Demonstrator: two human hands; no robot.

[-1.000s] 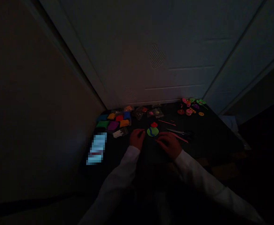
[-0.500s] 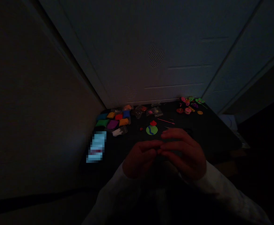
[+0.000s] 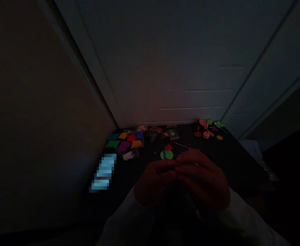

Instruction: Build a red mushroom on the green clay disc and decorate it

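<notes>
In the dim head view, my left hand (image 3: 153, 182) and my right hand (image 3: 206, 179) meet fingertip to fingertip above the near part of the dark table. Both are closed in a pinch, and whatever lies between the fingertips is hidden. Just beyond them is a flat green clay disc (image 3: 169, 155) with a blue wavy strip (image 3: 164, 153) across it. A red clay piece (image 3: 168, 147) touches or sits right behind its far edge. To the disc's left lies a tiny dark red ball (image 3: 154, 153). A thin pink stick tool (image 3: 182, 145) lies behind my right hand.
Several coloured clay packets (image 3: 124, 147) fill the table's left side, with a white packet (image 3: 128, 155) in front. A bright, blurred-out phone-like screen (image 3: 105, 171) is at the left edge. Small finished clay figures (image 3: 206, 134) stand at the back right, against a pale panel wall (image 3: 145, 68).
The view has tilted up, so the table and its things sit lower. My hands stay together, and my right hand's fingers have drawn in closer around the pinch.
</notes>
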